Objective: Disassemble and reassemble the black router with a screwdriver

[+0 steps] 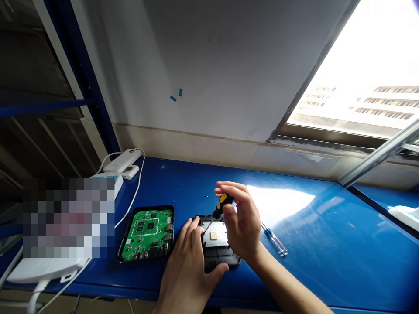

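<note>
A black plastic housing (222,257) with a silver metal plate (221,231) lies on the blue table. My left hand (193,253) grips its left side, fingers along the far left edge and thumb over the near edge. My right hand (241,218) is closed on a black and yellow screwdriver (223,204), which tilts so that its shaft points down at the left part of the plate, beside my left fingers. A small beige pad (213,236) sits on the plate. Left of my left hand is a green circuit board (149,231) in a black tray-like shell.
Right of my right arm lies a clear-handled screwdriver (276,243). Several small screws lie behind the housing. White devices and cables (122,160) line the table's left side. A wall and window stand behind; a metal bar (376,155) rises at the right.
</note>
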The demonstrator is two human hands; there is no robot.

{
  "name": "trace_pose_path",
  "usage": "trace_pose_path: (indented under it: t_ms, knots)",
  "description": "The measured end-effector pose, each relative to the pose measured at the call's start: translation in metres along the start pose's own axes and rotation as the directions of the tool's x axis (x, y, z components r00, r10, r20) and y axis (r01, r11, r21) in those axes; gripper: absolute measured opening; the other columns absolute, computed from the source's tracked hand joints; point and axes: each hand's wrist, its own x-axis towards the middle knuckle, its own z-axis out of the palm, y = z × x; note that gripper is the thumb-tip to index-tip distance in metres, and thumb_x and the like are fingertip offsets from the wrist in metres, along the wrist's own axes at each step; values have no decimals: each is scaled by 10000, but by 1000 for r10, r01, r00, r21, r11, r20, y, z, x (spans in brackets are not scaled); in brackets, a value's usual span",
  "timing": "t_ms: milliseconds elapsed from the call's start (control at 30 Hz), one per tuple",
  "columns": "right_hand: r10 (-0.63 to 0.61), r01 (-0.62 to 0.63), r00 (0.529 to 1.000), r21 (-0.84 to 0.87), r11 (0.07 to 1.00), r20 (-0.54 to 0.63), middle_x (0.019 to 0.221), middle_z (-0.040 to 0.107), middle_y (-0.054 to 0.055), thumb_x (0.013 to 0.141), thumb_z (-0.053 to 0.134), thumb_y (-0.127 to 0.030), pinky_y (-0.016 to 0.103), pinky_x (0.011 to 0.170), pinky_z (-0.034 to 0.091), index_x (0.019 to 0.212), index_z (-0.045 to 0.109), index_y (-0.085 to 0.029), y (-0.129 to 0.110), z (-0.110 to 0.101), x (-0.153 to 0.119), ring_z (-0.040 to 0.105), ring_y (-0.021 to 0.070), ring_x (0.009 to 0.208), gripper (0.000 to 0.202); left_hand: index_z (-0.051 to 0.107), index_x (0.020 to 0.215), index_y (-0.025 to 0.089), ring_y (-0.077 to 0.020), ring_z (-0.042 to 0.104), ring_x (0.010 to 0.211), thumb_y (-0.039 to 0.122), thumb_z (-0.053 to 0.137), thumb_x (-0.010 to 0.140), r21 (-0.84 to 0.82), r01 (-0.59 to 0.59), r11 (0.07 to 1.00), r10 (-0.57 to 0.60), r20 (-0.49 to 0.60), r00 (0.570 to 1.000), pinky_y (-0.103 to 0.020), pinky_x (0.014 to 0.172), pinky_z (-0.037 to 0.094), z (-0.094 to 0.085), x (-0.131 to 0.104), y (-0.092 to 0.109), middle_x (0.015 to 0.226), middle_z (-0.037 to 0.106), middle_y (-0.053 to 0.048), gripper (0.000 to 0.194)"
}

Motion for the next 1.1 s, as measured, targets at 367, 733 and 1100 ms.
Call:
trace_pose_path:
  t_ms: [367, 733, 1100]
  knots:
    - [63, -84, 981, -112, 990, -183, 1034, 601, 32, 962, 621, -149, 343, 713, 572, 1261, 636, -305, 20, -6, 1, 639, 166, 857, 338, 512, 1387, 93, -357, 246, 1549, 486, 709, 805, 27, 42, 999, -45, 133, 990, -545, 1215, 348, -9, 3, 2, 1647, 340, -188, 729]
    - [224, -242, 951, -61, 968, -213, 1028, 630, 33, 1009, 565, -279, 319, 647, 597, 1192, 642, -275, 34, -6, 1, 664, 134, 736, 198, 498, 1414, 111, -328, 260, 1548, 389, 701, 824, 41, 1, 999, -5, 86, 996, -526, 1222, 350, -5, 3, 0, 1648, 351, -162, 683]
    - [199, -176, 965, 140, 974, -169, 1051, 596, 24, 1013, 571, -248, 287, 581, 640, 1199, 640, -293, 20, 1, -3, 696, 118, 708, 203, 488, 1415, 89, -349, 250, 1548, 419, 743, 804, 31, 29, 999, -32, 114, 993, -534, 1229, 333, -10, 6, 4, 1642, 348, -191, 740]
